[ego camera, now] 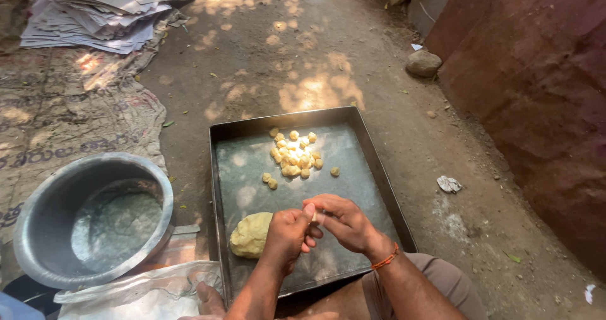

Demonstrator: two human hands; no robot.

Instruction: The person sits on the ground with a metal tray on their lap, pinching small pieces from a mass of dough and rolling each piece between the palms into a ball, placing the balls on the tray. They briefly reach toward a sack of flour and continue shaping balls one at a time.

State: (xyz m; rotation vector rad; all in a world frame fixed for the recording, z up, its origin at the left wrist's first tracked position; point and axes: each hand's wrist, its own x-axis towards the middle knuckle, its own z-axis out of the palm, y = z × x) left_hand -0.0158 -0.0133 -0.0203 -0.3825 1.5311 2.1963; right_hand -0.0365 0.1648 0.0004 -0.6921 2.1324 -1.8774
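About twenty balls [294,154] lie at tray [360,187] centre; a large dough lump [250,234] remains, lower left. Left hand [287,235] and right hand [344,221] pinch a small piece together.

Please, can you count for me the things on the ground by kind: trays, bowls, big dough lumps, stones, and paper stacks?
Metal tray: 1
Metal bowl: 1
Large dough lump: 1
Stone: 1
Paper stack: 1
Total: 5
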